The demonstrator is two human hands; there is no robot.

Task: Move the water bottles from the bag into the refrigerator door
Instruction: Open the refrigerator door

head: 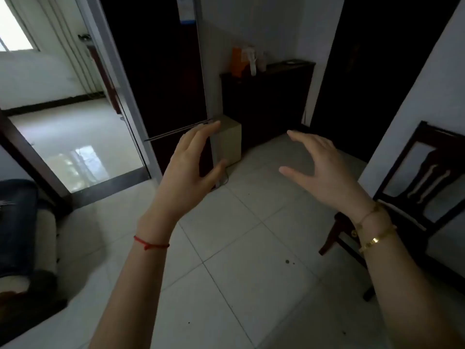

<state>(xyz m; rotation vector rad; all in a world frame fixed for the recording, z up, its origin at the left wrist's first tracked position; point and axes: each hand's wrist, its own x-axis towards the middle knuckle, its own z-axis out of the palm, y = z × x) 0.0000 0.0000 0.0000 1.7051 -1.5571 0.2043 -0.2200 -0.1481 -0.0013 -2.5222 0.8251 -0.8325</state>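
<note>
A tall dark refrigerator stands ahead at centre left, doors closed, with a thin horizontal line across its front. My left hand is raised in front of its lower part, fingers apart, holding nothing. My right hand is raised to the right over the tiled floor, also spread and empty. No water bottles and no bag are in view.
A beige box sits on the floor right of the refrigerator. A dark cabinet with an orange carton on top stands behind. A dark wooden chair is at right. A doorway opens left; a person's jeans-clad leg rests at far left.
</note>
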